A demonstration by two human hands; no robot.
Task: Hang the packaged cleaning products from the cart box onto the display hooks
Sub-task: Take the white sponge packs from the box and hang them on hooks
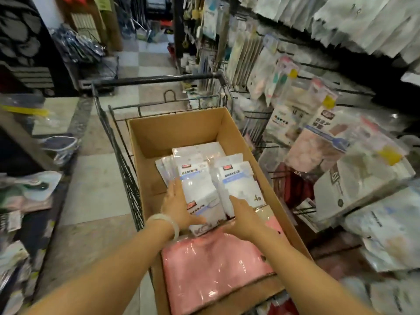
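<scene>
Head view — both hands [211, 212] on white packs [202, 192]; in box [172, 130].

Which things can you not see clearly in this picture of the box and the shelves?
- Head view: print on the white packs is too small and blurred.
- Left hand and right hand cover the front pack's lower part.
- Floor of the cardboard box: hidden by packs and the pink pack.
- Display hooks: blurred, mostly behind hanging goods.
</scene>
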